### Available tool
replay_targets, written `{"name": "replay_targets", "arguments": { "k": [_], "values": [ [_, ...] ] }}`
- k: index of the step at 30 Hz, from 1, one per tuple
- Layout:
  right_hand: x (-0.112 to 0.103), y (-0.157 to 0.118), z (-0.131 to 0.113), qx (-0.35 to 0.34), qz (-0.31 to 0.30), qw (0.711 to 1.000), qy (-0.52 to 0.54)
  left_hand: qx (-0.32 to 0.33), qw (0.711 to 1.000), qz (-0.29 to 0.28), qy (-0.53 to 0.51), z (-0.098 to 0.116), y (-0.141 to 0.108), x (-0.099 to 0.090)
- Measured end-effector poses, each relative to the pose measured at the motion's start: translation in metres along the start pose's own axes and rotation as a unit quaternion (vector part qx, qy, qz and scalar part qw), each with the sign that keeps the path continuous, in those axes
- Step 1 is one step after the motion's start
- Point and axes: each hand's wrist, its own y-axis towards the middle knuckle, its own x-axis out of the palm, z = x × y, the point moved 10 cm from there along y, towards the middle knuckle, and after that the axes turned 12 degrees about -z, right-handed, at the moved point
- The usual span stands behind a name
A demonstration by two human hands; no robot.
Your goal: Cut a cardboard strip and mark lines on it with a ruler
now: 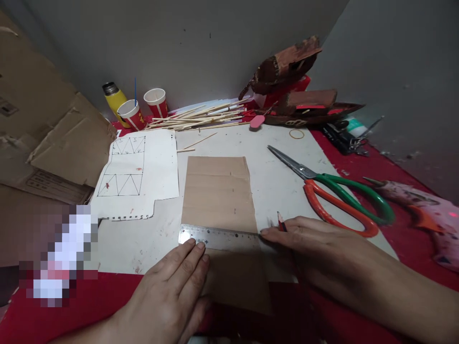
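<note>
A steel ruler (222, 238) lies across a brown cardboard piece (217, 191) with a few small marks near its right side. My left hand (172, 286) holds the ruler down with its fingertips near the left end, fingers close together. At the ruler's right end, the fingertips of my right hand (304, 236) touch it. A pencil (282, 222) sits between the fingers of my right hand, its point facing up and away from the cardboard. Most of its shaft is hidden by the hand.
Scissors (304, 172) with green and orange handles lie right of the cardboard, beside a pink glue gun (419, 205). On the left rests a paper with a drawn truss pattern (161, 167). Behind stand paper cups (156, 102), thin wooden sticks (201, 117) and model boats (308, 107).
</note>
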Motion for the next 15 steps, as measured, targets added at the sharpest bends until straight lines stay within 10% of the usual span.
{"name": "replay_targets", "arguments": {
  "k": [15],
  "values": [
    [0.0034, -0.0023, -0.0008, -0.009, -0.030, 0.999, -0.031, 0.001, 1.000, -0.010, -0.004, 0.0002, 0.0012, 0.0057]
  ]
}}
